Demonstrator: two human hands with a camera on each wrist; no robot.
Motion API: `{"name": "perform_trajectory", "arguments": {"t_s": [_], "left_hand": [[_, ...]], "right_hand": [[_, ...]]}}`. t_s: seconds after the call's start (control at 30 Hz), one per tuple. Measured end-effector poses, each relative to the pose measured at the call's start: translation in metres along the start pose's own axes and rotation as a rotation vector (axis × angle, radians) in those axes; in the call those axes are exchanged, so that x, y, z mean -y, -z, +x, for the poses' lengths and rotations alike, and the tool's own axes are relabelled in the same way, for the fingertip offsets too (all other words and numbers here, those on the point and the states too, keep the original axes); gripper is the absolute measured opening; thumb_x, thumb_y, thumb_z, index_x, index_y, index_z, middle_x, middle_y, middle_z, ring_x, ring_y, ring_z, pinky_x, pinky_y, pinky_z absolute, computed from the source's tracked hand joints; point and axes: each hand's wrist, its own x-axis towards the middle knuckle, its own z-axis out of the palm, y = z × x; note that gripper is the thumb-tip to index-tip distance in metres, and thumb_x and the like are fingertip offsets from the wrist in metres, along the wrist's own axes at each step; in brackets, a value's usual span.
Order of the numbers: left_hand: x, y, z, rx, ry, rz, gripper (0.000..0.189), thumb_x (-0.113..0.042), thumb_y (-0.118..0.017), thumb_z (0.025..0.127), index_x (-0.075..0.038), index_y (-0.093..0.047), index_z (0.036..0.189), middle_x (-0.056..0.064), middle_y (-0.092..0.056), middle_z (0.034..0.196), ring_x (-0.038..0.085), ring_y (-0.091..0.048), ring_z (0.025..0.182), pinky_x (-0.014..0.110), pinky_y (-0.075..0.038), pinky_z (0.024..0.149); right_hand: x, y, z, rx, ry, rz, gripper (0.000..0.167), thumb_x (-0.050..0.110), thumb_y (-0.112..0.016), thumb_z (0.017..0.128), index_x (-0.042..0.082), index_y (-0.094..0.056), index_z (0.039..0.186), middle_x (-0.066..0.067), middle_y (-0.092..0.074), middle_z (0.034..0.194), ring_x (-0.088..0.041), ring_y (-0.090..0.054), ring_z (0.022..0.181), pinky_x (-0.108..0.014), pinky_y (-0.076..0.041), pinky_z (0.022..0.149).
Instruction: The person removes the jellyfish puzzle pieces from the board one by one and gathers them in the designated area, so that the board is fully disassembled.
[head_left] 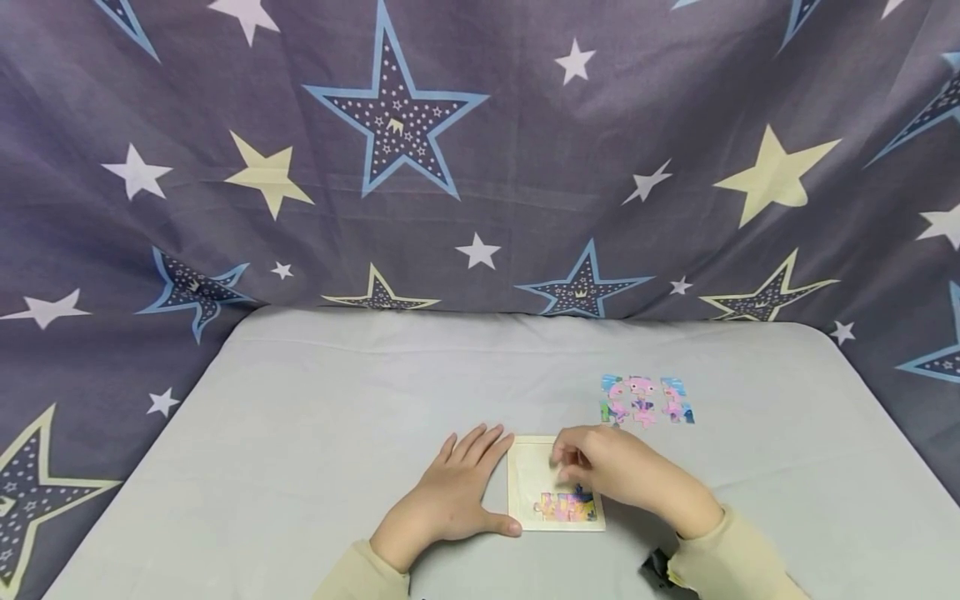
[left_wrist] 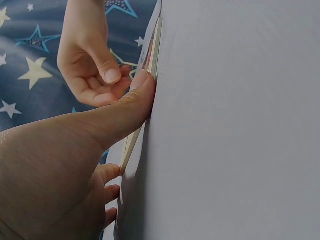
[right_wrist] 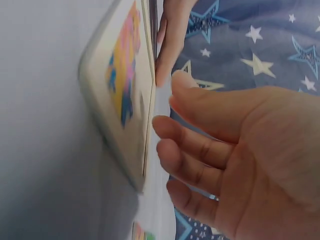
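A square, pale puzzle tray [head_left: 530, 467] lies on the grey cloth with joined pink, yellow and blue jigsaw pieces [head_left: 558, 507] along its lower right side. Beside the tray, my left hand [head_left: 457, 492] is spread with straight fingers, the index fingertip at its upper left corner and the thumb [left_wrist: 142, 87] at the lower left edge. Over the tray's right half hovers my right hand [head_left: 611, 467]. Its fingers [right_wrist: 172, 155] are loosely bent, and nothing shows between them and the thumb in the right wrist view.
Behind the tray to the right lie several more jigsaw pieces [head_left: 642, 400], pink and blue, in small groups. A black object [head_left: 657, 569] is by the right sleeve. The cloth-covered table [head_left: 322, 400] meets a star-patterned curtain [head_left: 517, 167] at the back.
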Motion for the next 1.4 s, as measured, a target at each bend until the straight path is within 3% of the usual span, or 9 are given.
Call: {"name": "perform_trajectory", "arguments": {"t_s": [0.23, 0.7, 1.4], "left_hand": [[0.0, 0.0, 0.0, 0.001, 0.006, -0.001, 0.11, -0.068, -0.072, 0.073, -0.013, -0.027, 0.157, 0.007, -0.022, 0.163, 0.03, -0.015, 0.15, 0.058, -0.011, 0.118], [-0.001, 0.0, 0.0, -0.004, 0.005, 0.0, 0.11, -0.068, -0.073, 0.073, -0.012, -0.027, 0.157, 0.007, -0.023, 0.163, 0.03, -0.016, 0.15, 0.058, -0.012, 0.118], [-0.001, 0.001, 0.0, -0.003, 0.003, -0.001, 0.111, -0.069, -0.072, 0.072, -0.012, -0.027, 0.157, 0.008, -0.022, 0.163, 0.03, -0.015, 0.15, 0.059, -0.012, 0.118]], "right_hand": [[0.011, -0.008, -0.003, 0.038, 0.082, -0.033, 0.018, 0.012, -0.079, 0.084, 0.014, -0.066, 0.097, 0.015, -0.052, 0.077, 0.0, -0.046, 0.065, -0.021, -0.045, 0.059], [0.018, -0.016, -0.006, 0.073, 0.073, -0.072, 0.025, 0.007, -0.082, 0.08, 0.015, -0.065, 0.096, 0.011, -0.053, 0.086, -0.001, -0.044, 0.068, -0.021, -0.044, 0.06], [0.022, -0.02, -0.005, 0.091, 0.119, -0.065, 0.038, -0.007, -0.08, 0.076, 0.017, -0.054, 0.089, 0.011, -0.046, 0.079, 0.0, -0.041, 0.063, -0.018, -0.041, 0.056]]}}
